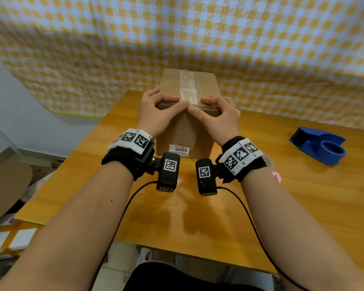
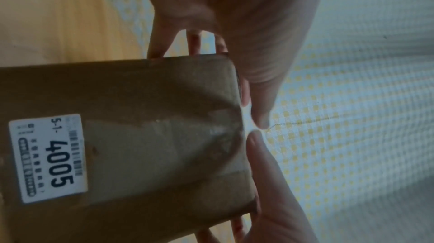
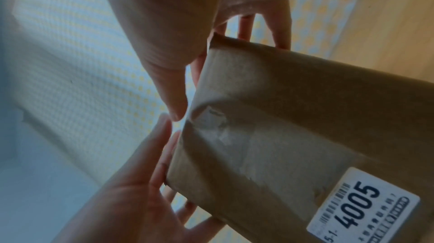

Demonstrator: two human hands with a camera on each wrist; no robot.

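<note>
Bare forearms (image 1: 93,217) fill the near edge of the head view. Each is strapped with a black-and-white marker band (image 1: 132,139) and carries a black wrist camera (image 1: 168,171) trailing a thin cable. Past them the left hand (image 1: 156,116) and the right hand (image 1: 219,118) meet on a cardboard box (image 1: 185,133). It stands on the far middle of the wooden table (image 1: 282,206), in front of a yellow-and-white checked cloth (image 1: 177,38) that hangs as a backdrop.

Both hands clasp the box's near top edge. The fingers (image 1: 168,99) curl over onto the top face, while the thumbs lie along the front face just below the edge, their tips touching at the middle. That meeting point sits where a strip of clear tape (image 1: 187,85) runs along the top and folds over the edge (the wrist views show its wrinkled end stuck on the front face, close to the thumb tips). Low on the same front face is a white label (image 1: 179,149) printed 4005.

A blue tape dispenser (image 1: 319,145) rests on the table well to the right of the box, apart from both hands. A small pink sticker (image 1: 276,177) shows on the tabletop just beside the right wrist.
</note>
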